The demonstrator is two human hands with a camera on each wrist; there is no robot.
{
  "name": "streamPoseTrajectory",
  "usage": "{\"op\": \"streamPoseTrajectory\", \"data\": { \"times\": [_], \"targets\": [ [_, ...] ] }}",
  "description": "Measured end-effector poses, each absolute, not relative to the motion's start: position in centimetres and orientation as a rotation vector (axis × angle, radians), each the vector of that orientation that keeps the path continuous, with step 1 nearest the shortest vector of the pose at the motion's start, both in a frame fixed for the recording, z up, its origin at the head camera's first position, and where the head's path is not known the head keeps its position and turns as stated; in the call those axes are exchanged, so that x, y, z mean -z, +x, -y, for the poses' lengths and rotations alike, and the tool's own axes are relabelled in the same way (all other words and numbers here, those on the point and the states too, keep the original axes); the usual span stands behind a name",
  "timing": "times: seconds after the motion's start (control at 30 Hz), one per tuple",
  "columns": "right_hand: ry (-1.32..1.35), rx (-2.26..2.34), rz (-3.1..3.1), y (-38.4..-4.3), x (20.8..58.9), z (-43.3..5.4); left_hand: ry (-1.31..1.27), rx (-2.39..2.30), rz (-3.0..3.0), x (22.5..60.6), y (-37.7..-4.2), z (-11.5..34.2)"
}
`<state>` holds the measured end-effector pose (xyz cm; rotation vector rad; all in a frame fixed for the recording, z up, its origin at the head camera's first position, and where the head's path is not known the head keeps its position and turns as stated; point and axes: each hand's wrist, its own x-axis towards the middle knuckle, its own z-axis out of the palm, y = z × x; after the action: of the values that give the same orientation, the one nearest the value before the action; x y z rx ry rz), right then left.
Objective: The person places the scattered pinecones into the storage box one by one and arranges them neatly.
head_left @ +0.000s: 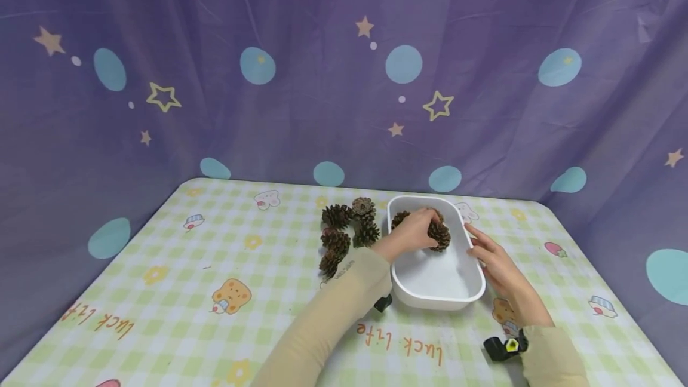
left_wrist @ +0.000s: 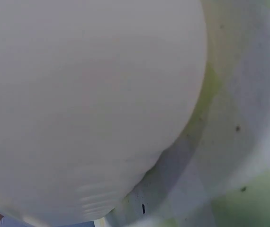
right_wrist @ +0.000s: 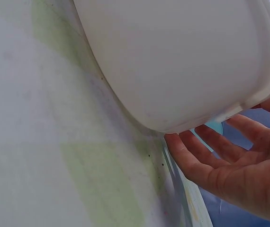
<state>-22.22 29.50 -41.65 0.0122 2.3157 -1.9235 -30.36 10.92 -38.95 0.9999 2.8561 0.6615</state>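
Note:
A white rectangular bin (head_left: 438, 302) stands on the table with a few brown pine cones in its far half. My left hand (head_left: 414, 233) reaches over the bin's left rim, and its fingers and thumb curl round a pine cone (head_left: 440, 236). Part of another pine cone (head_left: 401, 218) shows beside that hand, the rest hidden behind it. On the bin's right side, my right hand (head_left: 497, 264) touches the outer wall; the right wrist view has its fingertips (right_wrist: 173, 138) against the bin. Only the bin's outside fills most of the left wrist view.
Several more pine cones (head_left: 335, 240) lie in a loose cluster left of the bin, close to my left forearm. A green-and-white checked cloth (head_left: 177, 291) with printed pictures covers the table. Behind the table's far edge hangs a purple curtain (head_left: 322, 130).

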Motion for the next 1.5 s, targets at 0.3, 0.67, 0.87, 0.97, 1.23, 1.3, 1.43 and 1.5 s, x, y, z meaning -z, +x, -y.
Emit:
{"op": "streamPoseTrajectory", "data": {
  "times": [0.3, 0.67, 0.87, 0.97, 1.23, 1.3, 1.43, 1.5],
  "targets": [
    [-0.012, 1.936, -2.304, -22.3, 41.8, -29.5, 1.001, -0.668, -2.841, 38.2, -29.9, -10.1],
    [-0.018, 1.925, -2.307, -22.2, 41.7, -29.6, 1.153, -0.65, -2.828, 35.9, -29.2, -7.0],
    [-0.008, 1.928, -2.3, -22.2, 41.6, -29.6, 1.194, -0.661, -2.8, 35.0, -28.7, -4.3],
    [-0.008, 1.915, -2.308, -22.2, 41.6, -29.6, 1.203, -0.662, -2.785, 34.8, -28.5, -3.2],
    [-0.005, 1.88, -2.34, -22.2, 41.6, -29.5, 1.186, -0.646, -2.763, 34.1, -27.6, -0.5],
    [-0.003, 1.879, -2.339, -22.2, 41.6, -29.5, 1.192, -0.636, -2.77, 34.1, -27.4, 0.2],
    [0.005, 1.881, -2.335, -22.2, 41.6, -29.5, 1.184, -0.611, -2.797, 34.3, -27.2, 1.4],
    [0.006, 1.88, -2.336, -22.2, 41.6, -29.5, 1.17, -0.606, -2.803, 34.4, -27.0, 2.0]
  ]
}}
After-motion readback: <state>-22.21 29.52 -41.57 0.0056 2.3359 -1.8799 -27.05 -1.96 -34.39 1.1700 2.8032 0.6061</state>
